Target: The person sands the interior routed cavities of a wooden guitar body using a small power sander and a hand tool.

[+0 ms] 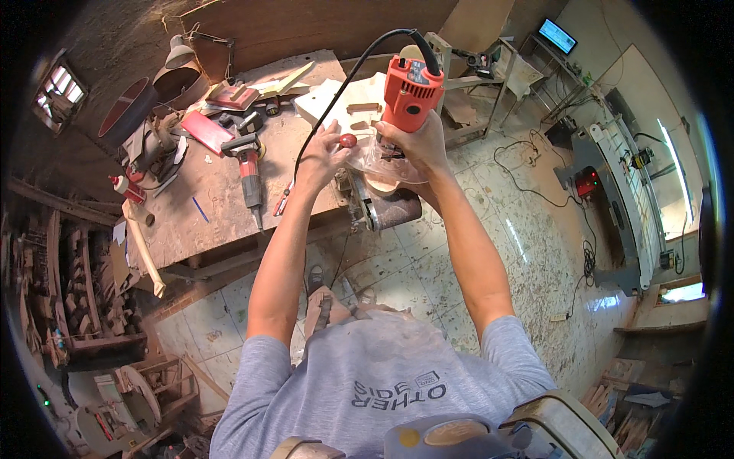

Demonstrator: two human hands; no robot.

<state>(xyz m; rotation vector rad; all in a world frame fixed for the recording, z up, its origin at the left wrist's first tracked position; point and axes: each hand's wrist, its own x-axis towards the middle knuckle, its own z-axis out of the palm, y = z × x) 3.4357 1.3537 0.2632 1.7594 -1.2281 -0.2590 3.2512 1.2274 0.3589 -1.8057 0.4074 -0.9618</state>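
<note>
My right hand [422, 144] is wrapped round the lower body of an orange-red router [411, 90], held above the front right of the workbench. Its black power cord [353, 73] leaves the top and loops down to the left past my left wrist. Beneath the motor, a clear base plate [365, 162] carries a round red knob [348, 141]. My left hand [321, 155] is beside this knob with fingers apart; whether a fingertip touches it is hard to tell. Below the base is a pale wooden piece [381, 183], partly hidden, above a belt sander [395, 210].
The dusty workbench [206, 222] bears an angle grinder [250, 174], a red-topped block [206, 135], a blue pen [199, 209], a red bottle [128, 189] and pale boards [359, 103]. At right stands a machine frame [612, 206]; cables [535, 187] lie on the tiled floor.
</note>
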